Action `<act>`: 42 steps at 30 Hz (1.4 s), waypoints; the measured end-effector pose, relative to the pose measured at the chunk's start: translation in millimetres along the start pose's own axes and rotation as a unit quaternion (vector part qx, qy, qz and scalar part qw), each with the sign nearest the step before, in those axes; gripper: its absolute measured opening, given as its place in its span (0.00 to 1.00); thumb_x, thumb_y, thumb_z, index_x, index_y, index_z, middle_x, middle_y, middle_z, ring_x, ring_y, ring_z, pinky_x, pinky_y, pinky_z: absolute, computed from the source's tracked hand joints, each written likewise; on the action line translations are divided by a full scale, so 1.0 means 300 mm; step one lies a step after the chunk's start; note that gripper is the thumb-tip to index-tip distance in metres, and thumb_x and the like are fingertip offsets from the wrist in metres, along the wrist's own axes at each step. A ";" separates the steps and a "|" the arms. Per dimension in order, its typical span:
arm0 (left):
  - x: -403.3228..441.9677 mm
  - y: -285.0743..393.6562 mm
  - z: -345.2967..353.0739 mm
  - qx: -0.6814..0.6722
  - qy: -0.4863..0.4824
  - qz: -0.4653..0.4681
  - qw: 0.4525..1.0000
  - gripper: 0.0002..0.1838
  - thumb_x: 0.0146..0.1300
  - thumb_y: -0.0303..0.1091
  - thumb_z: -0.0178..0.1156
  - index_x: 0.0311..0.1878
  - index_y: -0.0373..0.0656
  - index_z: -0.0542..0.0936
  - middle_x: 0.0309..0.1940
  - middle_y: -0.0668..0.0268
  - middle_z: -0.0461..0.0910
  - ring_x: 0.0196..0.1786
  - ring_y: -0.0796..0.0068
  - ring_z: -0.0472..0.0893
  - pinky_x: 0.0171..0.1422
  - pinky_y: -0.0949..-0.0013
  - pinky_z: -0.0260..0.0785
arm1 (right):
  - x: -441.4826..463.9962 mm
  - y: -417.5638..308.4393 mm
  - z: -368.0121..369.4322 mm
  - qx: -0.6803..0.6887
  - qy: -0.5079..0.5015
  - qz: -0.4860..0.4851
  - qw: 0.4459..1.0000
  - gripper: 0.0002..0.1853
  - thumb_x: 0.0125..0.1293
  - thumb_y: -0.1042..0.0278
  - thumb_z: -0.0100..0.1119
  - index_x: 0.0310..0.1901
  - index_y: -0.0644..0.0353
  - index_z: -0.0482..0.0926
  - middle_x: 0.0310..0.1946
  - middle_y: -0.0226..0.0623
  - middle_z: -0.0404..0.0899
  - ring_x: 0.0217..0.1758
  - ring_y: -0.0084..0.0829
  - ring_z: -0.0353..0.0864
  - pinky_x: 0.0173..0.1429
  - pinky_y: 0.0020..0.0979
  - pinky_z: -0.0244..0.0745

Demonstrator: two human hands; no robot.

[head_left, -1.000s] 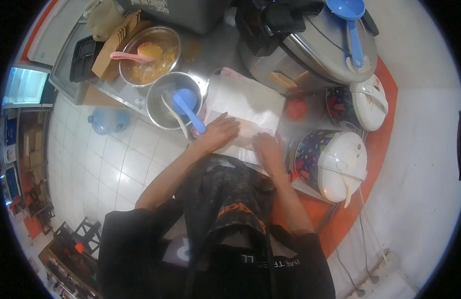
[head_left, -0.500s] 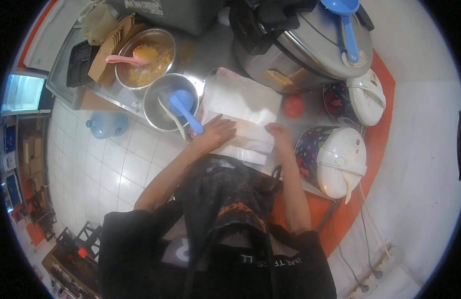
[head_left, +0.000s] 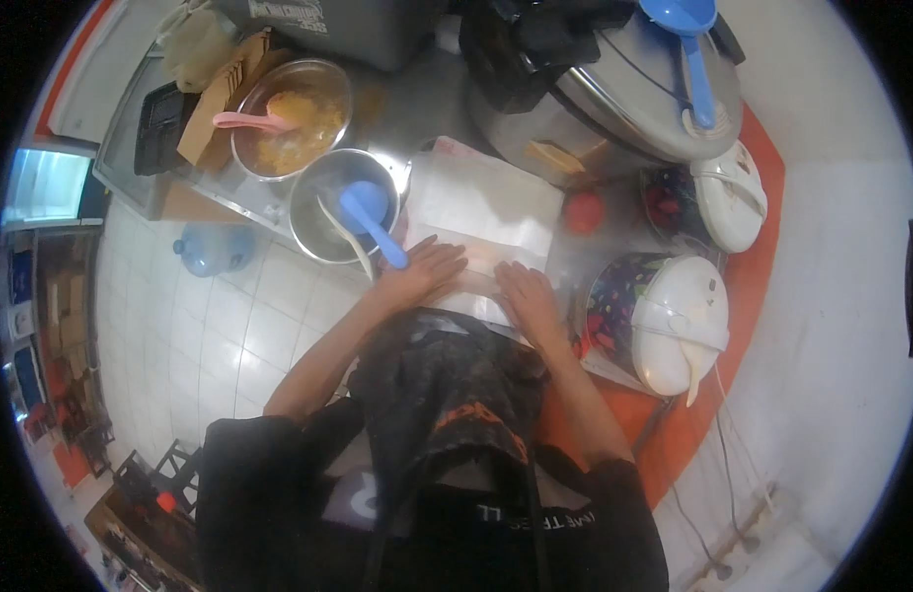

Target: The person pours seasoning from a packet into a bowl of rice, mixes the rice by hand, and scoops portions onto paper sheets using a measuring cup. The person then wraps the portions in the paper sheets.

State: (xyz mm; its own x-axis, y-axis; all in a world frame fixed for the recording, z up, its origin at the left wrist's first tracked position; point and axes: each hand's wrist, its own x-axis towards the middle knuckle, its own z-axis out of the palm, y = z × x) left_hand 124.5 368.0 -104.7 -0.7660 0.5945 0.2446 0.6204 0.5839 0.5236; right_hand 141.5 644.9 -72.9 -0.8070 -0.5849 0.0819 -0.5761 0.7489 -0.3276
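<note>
White wrapping paper (head_left: 488, 202) lies in a stack on the metal counter in front of me. A folded paper strip (head_left: 478, 259) runs across its near part, with a faint pinkish tint showing through. My left hand (head_left: 424, 275) rests on the strip's left end, fingers stretched flat. On the right end lies my right hand (head_left: 528, 296), its fingers also extended over the paper. Just left of my left hand, a steel bowl (head_left: 304, 232) holds a blue ladle (head_left: 376, 222) and a cream-coloured utensil (head_left: 343, 235).
A bowl of yellowish food (head_left: 323, 128) with a pink spoon (head_left: 249, 120) stands at the back left. A large steel pot (head_left: 535, 128) stands behind the paper, a blue strainer (head_left: 682, 15) on top. Two patterned rice cookers (head_left: 614, 296) are on the right. A water jug (head_left: 215, 247) sits on the floor.
My right hand has moved left from the paper's right edge and now lies flat on the folded strip. The paper flap there has been folded down. My left hand stays almost in place.
</note>
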 end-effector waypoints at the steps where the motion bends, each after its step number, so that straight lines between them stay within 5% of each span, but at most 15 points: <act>1: -0.020 0.002 -0.012 -0.003 -0.012 -0.003 1.000 0.28 0.64 0.40 0.67 0.67 0.44 0.76 0.69 0.60 0.74 0.68 0.61 0.75 0.79 0.50 0.60 | -0.017 0.006 0.009 -0.023 -0.008 -0.003 1.000 0.27 0.69 0.57 0.64 0.67 0.57 0.75 0.67 0.35 0.76 0.71 0.38 0.71 0.74 0.44 0.65; 6: -0.069 -0.034 -0.030 0.033 -0.064 0.014 0.997 0.34 0.62 0.36 0.65 0.73 0.44 0.71 0.73 0.61 0.69 0.72 0.63 0.71 0.81 0.47 0.57 | -0.046 0.035 -0.005 -0.047 -0.014 -0.032 0.998 0.25 0.69 0.57 0.64 0.65 0.56 0.77 0.65 0.31 0.77 0.71 0.36 0.70 0.75 0.48 0.62; 14: -0.100 -0.087 -0.020 0.002 -0.084 0.017 0.996 0.35 0.59 0.33 0.66 0.73 0.46 0.71 0.73 0.61 0.70 0.70 0.60 0.73 0.78 0.44 0.58 | -0.040 0.086 -0.022 -0.038 -0.057 -0.077 0.995 0.20 0.66 0.72 0.56 0.60 0.55 0.79 0.59 0.29 0.80 0.63 0.31 0.77 0.77 0.50 0.58; 16: -0.106 -0.100 0.004 0.008 -0.004 0.029 1.000 0.30 0.60 0.30 0.66 0.68 0.47 0.76 0.65 0.61 0.77 0.62 0.58 0.79 0.70 0.46 0.66 | -0.018 0.090 -0.028 -0.008 -0.083 -0.043 0.996 0.18 0.67 0.72 0.56 0.58 0.56 0.80 0.56 0.30 0.82 0.61 0.32 0.78 0.77 0.50 0.57; 21: -0.070 -0.099 0.000 -0.068 0.018 -0.022 0.997 0.19 0.60 0.27 0.66 0.56 0.47 0.82 0.49 0.62 0.83 0.50 0.58 0.82 0.55 0.55 0.70 | 0.051 0.088 -0.027 0.060 -0.112 0.059 0.990 0.15 0.69 0.72 0.57 0.57 0.56 0.79 0.49 0.36 0.85 0.56 0.37 0.83 0.77 0.51 0.55; 23: -0.056 -0.094 0.004 -0.081 0.046 -0.018 0.996 0.16 0.61 0.27 0.66 0.53 0.47 0.82 0.45 0.62 0.83 0.48 0.58 0.82 0.52 0.57 0.70 | 0.084 0.080 -0.030 0.156 -0.103 0.159 0.970 0.18 0.67 0.71 0.62 0.59 0.57 0.77 0.45 0.41 0.86 0.53 0.42 0.84 0.74 0.50 0.60; 26: -0.007 -0.051 -0.007 -0.083 0.021 -0.136 0.987 0.17 0.60 0.30 0.68 0.53 0.46 0.81 0.42 0.62 0.83 0.48 0.57 0.82 0.52 0.59 0.71 | 0.137 0.052 -0.057 0.205 -0.112 0.262 0.937 0.22 0.64 0.68 0.64 0.60 0.57 0.75 0.48 0.44 0.81 0.56 0.48 0.81 0.63 0.43 0.72; 28: 0.014 -0.032 0.005 -0.101 0.000 -0.291 0.951 0.20 0.58 0.33 0.70 0.55 0.46 0.81 0.44 0.62 0.82 0.47 0.57 0.81 0.52 0.57 0.70 | 0.137 0.040 -0.022 0.171 -0.052 0.244 0.953 0.22 0.62 0.69 0.65 0.58 0.59 0.76 0.49 0.45 0.80 0.55 0.49 0.81 0.60 0.43 0.74; 29: 0.029 -0.022 0.012 -0.102 0.000 -0.290 0.952 0.20 0.58 0.33 0.70 0.55 0.46 0.81 0.44 0.62 0.82 0.47 0.57 0.81 0.52 0.57 0.70 | 0.136 0.038 -0.007 0.137 0.006 0.223 0.965 0.21 0.60 0.69 0.67 0.56 0.61 0.77 0.51 0.46 0.78 0.54 0.51 0.80 0.56 0.43 0.76; 31: 0.051 -0.011 0.028 0.057 0.151 -0.188 0.969 0.21 0.56 0.37 0.68 0.54 0.48 0.80 0.41 0.67 0.82 0.45 0.56 0.82 0.68 0.46 0.65 | 0.146 0.026 -0.011 0.090 -0.002 0.207 0.974 0.19 0.60 0.70 0.67 0.53 0.61 0.78 0.51 0.46 0.77 0.53 0.51 0.80 0.56 0.44 0.76; 35: 0.048 -0.018 0.015 0.020 0.107 -0.194 0.975 0.19 0.55 0.37 0.67 0.51 0.47 0.80 0.40 0.66 0.81 0.45 0.57 0.82 0.68 0.47 0.65 | 0.158 0.028 0.007 0.062 0.016 0.177 0.982 0.13 0.57 0.74 0.70 0.43 0.64 0.81 0.48 0.48 0.77 0.47 0.52 0.82 0.49 0.49 0.78; 37: 0.052 -0.040 0.014 -0.018 0.029 -0.200 0.979 0.17 0.57 0.34 0.70 0.49 0.44 0.80 0.46 0.62 0.80 0.47 0.56 0.82 0.55 0.53 0.70 | 0.170 0.022 0.006 0.066 -0.020 0.200 0.977 0.12 0.59 0.74 0.68 0.44 0.64 0.80 0.46 0.47 0.77 0.47 0.51 0.82 0.49 0.48 0.79; 42: 0.049 -0.023 0.083 -0.004 0.036 -0.221 0.975 0.12 0.58 0.32 0.69 0.44 0.43 0.80 0.42 0.61 0.79 0.42 0.55 0.83 0.47 0.55 0.74 | 0.143 -0.016 0.014 0.066 -0.016 0.195 0.979 0.10 0.64 0.74 0.61 0.47 0.62 0.75 0.41 0.46 0.78 0.48 0.48 0.82 0.48 0.46 0.80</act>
State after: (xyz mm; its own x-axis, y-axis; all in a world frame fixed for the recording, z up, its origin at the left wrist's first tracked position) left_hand 113.2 386.6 -125.0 -0.9680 0.2460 0.0501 0.2265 0.7694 0.5972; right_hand 110.3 614.9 -71.6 -0.9561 -0.2746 -0.1023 -0.2024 0.8712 -0.4473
